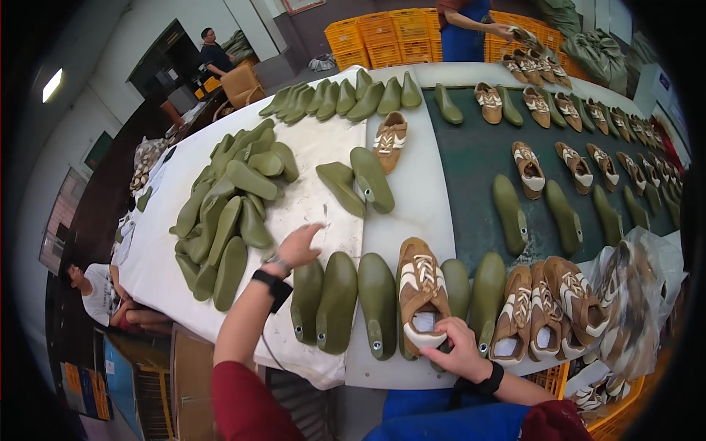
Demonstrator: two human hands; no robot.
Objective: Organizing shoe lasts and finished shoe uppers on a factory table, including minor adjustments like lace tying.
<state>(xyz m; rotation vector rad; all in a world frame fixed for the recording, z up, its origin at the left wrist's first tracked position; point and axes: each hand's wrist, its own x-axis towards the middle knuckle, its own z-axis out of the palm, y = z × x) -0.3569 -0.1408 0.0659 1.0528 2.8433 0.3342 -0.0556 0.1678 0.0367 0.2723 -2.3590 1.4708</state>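
My right hand point(462, 349) grips the heel of a brown sneaker point(423, 275) with white stripes and white laces, its toe pointing away from me. The sneaker lies over the row of green shoe lasts point(338, 298) along the near edge of the table, partly covering the ones under it. Over the white cloth, my left hand point(298, 246) is open and holds nothing, just beyond the nearest lasts. A large pile of green lasts point(228, 195) is left of that hand. Farther off, two lasts point(373, 176) rest near another brown sneaker point(390, 140).
A dark green conveyor belt point(471, 147) carries rows of sneakers and lasts at right. Several sneakers point(540, 312) and a clear plastic bag point(640, 294) crowd the near right. Yellow crates point(390, 37) line the back, where a co-worker in a blue apron point(463, 33) handles a shoe.
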